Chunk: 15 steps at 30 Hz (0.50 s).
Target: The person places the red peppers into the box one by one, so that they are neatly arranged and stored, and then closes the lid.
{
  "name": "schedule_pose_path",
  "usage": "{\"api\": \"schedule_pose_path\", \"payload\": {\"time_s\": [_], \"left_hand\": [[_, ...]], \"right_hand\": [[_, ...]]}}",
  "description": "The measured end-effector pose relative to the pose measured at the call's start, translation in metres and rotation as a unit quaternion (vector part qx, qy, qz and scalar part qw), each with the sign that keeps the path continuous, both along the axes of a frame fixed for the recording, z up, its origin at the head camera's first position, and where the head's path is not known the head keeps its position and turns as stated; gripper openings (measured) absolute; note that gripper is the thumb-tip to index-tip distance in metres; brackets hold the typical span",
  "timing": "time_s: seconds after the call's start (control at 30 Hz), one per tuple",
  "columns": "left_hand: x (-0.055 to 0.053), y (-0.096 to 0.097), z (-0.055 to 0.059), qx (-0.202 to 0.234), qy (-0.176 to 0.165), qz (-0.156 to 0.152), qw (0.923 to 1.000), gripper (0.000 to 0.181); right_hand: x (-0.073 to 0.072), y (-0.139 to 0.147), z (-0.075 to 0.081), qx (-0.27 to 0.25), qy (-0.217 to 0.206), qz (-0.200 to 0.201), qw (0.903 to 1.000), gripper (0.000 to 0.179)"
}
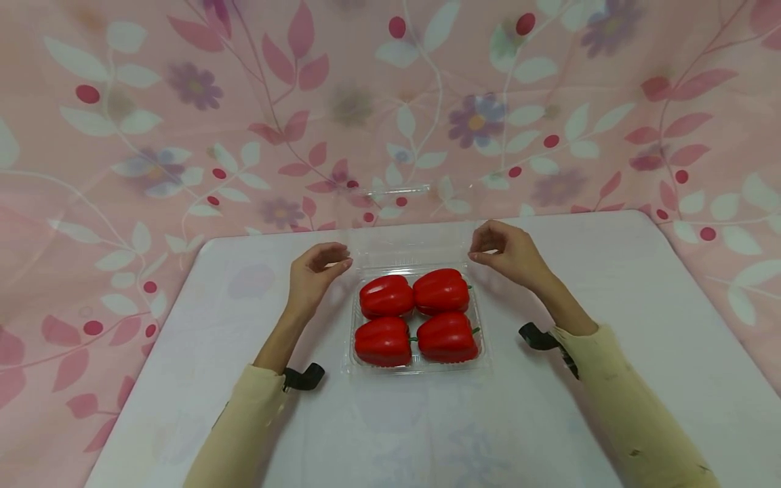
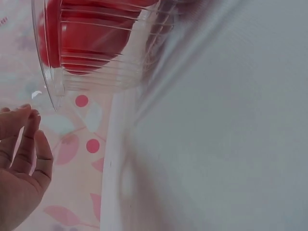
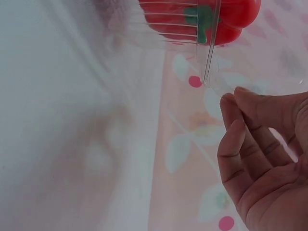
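A clear plastic clamshell box (image 1: 417, 370) sits on the table with several red bell peppers (image 1: 386, 341) in its tray. Its see-through lid (image 1: 399, 252) stands raised at the back, its outline faint. My left hand (image 1: 316, 274) is at the lid's left side, thumb and fingertips brought together at its edge. Opposite it, my right hand (image 1: 509, 254) pinches the lid's right edge. In the right wrist view, the right thumb and forefinger (image 3: 240, 98) meet just beyond the tray's corner. The left wrist view shows the left fingertips (image 2: 31, 114) close below the tray's rim.
A white patterned cloth covers the table (image 1: 415, 427). Behind it hangs a pink floral curtain (image 1: 378, 102). Dark wrist-camera mounts (image 1: 305, 377) stick out from both sleeves beside the box.
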<state>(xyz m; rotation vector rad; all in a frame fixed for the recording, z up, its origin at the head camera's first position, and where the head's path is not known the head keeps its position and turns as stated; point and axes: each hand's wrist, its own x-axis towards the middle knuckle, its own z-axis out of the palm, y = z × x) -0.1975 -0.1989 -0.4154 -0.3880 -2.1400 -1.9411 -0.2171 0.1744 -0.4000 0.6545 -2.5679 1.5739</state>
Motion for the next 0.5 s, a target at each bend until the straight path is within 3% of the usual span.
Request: {"api": "schedule_pose_path", "payload": {"time_s": [0.2, 0.3, 0.5], "left_hand": [[0.020, 0.002, 0.020, -0.068, 0.058, -0.018, 0.9959, 0.018], [0.026, 0.000, 0.022, -0.116, 0.090, -0.012, 0.9890, 0.017], [0.029, -0.014, 0.001, -0.206, 0.123, 0.001, 0.9709, 0.023]], "right_hand": [[0.008, 0.006, -0.001, 0.054, 0.067, 0.015, 0.9962, 0.013], [0.014, 0.010, 0.000, 0.094, 0.104, 0.023, 0.9899, 0.016], [0.029, 0.021, 0.004, 0.172, 0.110, 0.060, 0.9770, 0.024]]}}
